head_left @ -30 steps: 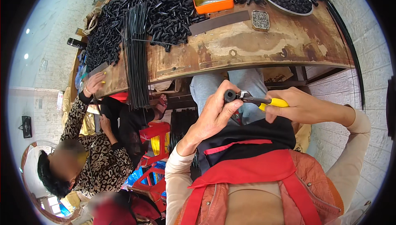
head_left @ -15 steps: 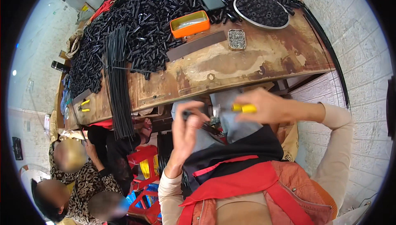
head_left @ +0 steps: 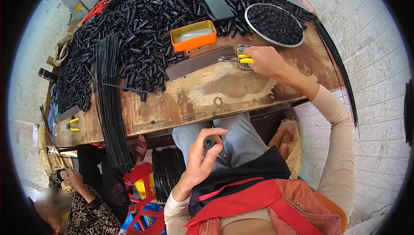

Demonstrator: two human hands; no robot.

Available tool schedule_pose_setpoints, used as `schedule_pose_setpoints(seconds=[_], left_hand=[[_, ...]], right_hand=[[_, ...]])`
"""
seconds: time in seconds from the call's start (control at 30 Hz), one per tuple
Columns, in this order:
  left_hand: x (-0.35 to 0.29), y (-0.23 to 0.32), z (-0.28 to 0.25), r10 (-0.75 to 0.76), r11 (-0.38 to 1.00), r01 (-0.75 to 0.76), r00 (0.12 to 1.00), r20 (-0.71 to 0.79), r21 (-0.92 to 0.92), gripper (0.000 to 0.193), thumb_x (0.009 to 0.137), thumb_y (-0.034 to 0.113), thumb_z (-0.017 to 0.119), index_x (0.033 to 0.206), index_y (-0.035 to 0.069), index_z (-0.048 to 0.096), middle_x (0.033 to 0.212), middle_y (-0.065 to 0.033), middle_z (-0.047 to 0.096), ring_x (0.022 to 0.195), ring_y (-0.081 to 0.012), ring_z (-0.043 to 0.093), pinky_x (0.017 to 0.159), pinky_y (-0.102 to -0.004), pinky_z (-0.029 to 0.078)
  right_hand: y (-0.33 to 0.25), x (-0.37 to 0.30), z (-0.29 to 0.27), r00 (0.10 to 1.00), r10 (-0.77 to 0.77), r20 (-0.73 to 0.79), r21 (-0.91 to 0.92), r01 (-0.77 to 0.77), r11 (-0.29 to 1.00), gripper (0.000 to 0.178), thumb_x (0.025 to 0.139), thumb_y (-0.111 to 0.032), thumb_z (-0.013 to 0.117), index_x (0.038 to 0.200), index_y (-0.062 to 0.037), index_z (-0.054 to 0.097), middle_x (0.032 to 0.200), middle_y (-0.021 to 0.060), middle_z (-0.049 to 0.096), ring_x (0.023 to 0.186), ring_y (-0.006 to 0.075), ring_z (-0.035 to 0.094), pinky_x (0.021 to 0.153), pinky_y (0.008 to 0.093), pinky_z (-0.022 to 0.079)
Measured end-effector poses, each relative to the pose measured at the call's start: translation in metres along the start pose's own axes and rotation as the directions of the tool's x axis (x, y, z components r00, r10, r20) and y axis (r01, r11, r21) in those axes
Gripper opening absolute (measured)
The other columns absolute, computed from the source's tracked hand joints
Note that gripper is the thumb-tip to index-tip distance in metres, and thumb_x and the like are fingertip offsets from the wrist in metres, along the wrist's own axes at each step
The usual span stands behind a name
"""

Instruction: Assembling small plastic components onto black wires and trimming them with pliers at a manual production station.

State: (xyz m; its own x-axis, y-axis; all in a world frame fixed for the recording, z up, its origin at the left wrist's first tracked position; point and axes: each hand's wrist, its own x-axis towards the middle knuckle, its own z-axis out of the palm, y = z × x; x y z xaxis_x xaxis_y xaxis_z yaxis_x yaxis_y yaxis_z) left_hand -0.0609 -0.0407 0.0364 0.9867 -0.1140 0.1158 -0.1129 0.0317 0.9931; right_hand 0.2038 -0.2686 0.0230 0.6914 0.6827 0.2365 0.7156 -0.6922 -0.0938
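My left hand (head_left: 197, 161) is above my lap with its fingers curled round a black tubular part (head_left: 209, 142), whose round hollow end faces up. Over the table, my right hand (head_left: 265, 62) grips yellow-handled pliers (head_left: 246, 59), with the metal jaws pointing left. The pliers and fingers are over the small tray (head_left: 244, 48) of tiny metal pieces and partly cover it. Just left of the jaws lies a flat dark bar (head_left: 192, 64). An orange box (head_left: 194, 43) holding thin pale metal rods stands behind the bar.
A large heap of black tubes (head_left: 146, 32) covers the back and left of the table. A round tray (head_left: 296, 44) holds small black rings. Long black rods (head_left: 110, 105) overhang the front edge. At the left lie other yellow-handled pliers (head_left: 74, 124), near a co-worker's hand (head_left: 74, 180).
My right hand has moved from above my lap up to the small tray, carrying the pliers. My left hand has moved slightly down and right, still holding the black tube.
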Motion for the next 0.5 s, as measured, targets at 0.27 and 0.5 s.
schedule_pose_setpoints(seconds=[0.27, 0.5], left_hand=[[-0.001, 0.002, 0.009, -0.019, 0.998, 0.016, 0.999, -0.051, -0.060, 0.032, 0.098, 0.025, 0.056, 0.117, -0.001, 0.055, 0.076, 0.0000, 0.051, 0.069, -0.0070, 0.043, 0.059, -0.0210, 0.033], [-0.020, 0.016, 0.017, 0.152, 0.988, -0.154, 0.986, -0.075, -0.026, 0.053, 0.100, 0.041, 0.045, 0.135, 0.001, 0.048, 0.080, -0.0008, 0.046, 0.070, -0.0085, 0.040, 0.064, -0.0233, 0.035]], right_hand=[[0.022, 0.005, -0.001, 0.990, 0.130, 0.063, 0.365, -0.144, 0.920, 0.026, 0.080, -0.022, 0.070, 0.096, -0.0030, 0.065, 0.076, 0.0112, 0.066, 0.068, 0.0243, 0.063, 0.065, 0.0353, 0.047], [0.023, 0.006, -0.019, 0.848, 0.312, 0.428, 0.754, -0.526, 0.394, 0.021, 0.086, -0.024, 0.068, 0.088, -0.0038, 0.063, 0.070, 0.0016, 0.060, 0.064, 0.0091, 0.058, 0.054, 0.0231, 0.045]])
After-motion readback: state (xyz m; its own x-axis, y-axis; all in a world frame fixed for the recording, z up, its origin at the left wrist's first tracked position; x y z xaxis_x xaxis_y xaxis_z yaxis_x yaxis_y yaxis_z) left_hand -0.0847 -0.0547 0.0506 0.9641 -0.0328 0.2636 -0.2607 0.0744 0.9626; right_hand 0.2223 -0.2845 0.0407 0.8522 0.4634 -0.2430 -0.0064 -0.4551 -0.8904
